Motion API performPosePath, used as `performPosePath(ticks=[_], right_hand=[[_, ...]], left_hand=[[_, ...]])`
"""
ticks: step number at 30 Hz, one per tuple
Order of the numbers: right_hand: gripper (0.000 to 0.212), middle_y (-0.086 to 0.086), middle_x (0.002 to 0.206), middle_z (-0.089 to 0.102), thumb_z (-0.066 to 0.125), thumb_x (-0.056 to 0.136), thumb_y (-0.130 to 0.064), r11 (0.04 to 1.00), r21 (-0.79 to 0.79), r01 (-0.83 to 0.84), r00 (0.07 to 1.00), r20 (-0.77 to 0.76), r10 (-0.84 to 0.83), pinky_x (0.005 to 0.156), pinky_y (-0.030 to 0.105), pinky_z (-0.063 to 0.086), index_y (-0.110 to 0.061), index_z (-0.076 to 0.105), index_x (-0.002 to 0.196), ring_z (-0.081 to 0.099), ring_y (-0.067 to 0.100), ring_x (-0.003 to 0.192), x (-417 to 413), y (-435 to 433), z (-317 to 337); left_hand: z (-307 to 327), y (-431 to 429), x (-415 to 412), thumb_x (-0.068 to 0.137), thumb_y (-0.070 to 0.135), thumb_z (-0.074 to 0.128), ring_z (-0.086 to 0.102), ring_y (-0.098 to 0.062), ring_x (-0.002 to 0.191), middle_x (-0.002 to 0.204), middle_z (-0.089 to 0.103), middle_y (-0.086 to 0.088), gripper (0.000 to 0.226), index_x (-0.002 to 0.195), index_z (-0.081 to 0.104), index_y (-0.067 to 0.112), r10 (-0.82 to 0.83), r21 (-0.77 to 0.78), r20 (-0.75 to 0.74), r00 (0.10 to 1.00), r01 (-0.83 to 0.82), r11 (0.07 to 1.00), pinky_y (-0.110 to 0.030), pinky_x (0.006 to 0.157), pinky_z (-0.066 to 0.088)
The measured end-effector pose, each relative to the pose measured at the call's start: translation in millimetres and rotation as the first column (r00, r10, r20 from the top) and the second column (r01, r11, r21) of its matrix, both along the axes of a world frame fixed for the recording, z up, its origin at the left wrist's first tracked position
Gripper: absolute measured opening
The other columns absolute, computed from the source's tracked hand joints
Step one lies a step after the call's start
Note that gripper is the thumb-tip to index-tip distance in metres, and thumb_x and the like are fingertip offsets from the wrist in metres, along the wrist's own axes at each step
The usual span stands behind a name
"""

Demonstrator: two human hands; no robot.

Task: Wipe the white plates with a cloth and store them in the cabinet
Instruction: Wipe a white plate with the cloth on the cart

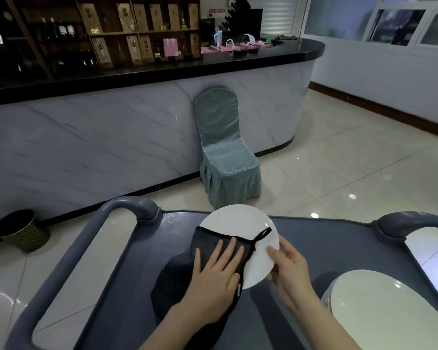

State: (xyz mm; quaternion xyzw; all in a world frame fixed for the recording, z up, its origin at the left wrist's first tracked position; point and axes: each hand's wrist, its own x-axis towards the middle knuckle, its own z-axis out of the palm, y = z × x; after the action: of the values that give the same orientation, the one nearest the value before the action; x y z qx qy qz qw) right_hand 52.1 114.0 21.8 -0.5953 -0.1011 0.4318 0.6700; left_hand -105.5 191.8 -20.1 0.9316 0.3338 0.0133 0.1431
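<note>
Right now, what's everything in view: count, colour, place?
white plate: one, white, over the cart's middle, partly under the cloth
cloth: one, dark grey, draped over the plate's left side and onto the cart
plate stack: one stack, number unclear, white, cart's near right corner
cart: one, grey-blue, foreground
chair: one, teal cover, against the counter
wastebasket: one, dark mesh, floor at left
bar counter: one, marble front, black top, across the back
shelves: wooden, behind the counter, holding bottles and boxes
left hand: one, flat on the cloth
right hand: one, gripping the plate's right edge
</note>
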Motion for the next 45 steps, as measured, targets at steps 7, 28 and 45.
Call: performPosePath(ticks=[7,28,45], right_hand=[[0.038,0.007,0.103,0.077,0.051,0.098,0.001,0.959,0.014,-0.283,0.958,0.042,0.283,0.063,0.031,0.057,-0.024,0.068,0.120,0.074,0.021,0.087,-26.9,-7.0,-2.7],[0.014,-0.016,0.093,0.074,0.062,0.097,-0.028,0.926,-0.206,-0.318,0.434,0.837,0.335,0.080,0.023,0.050,-0.027,0.075,0.103,0.066,-0.001,0.090,4.2,12.0,30.2],[0.014,-0.022,0.089,0.074,0.066,0.094,-0.019,0.898,-0.115,-0.424,0.519,0.782,0.345,0.075,0.008,0.044,-0.030,0.074,0.096,0.065,-0.008,0.086,9.6,16.1,37.7]], left_hand=[[17.7,36.7,22.9,0.102,0.041,0.023,-0.022,-0.008,0.147,0.159,-0.020,0.019,0.059,0.153,-0.008,0.041,-0.004,0.127,0.117,0.993,-0.011,0.992,-0.049,0.116,-0.016],[48.8,48.7,-1.4,0.085,0.024,0.074,0.051,0.006,0.058,0.060,0.059,0.012,0.022,0.069,0.059,0.025,0.225,-0.298,0.585,0.779,-0.051,0.953,-0.013,0.055,0.036],[67.5,53.3,-2.2,0.087,0.025,0.072,0.046,-0.009,0.064,0.071,0.062,-0.016,0.030,0.077,0.061,0.000,0.169,-0.272,0.507,0.845,-0.029,0.962,-0.031,0.062,0.036]])
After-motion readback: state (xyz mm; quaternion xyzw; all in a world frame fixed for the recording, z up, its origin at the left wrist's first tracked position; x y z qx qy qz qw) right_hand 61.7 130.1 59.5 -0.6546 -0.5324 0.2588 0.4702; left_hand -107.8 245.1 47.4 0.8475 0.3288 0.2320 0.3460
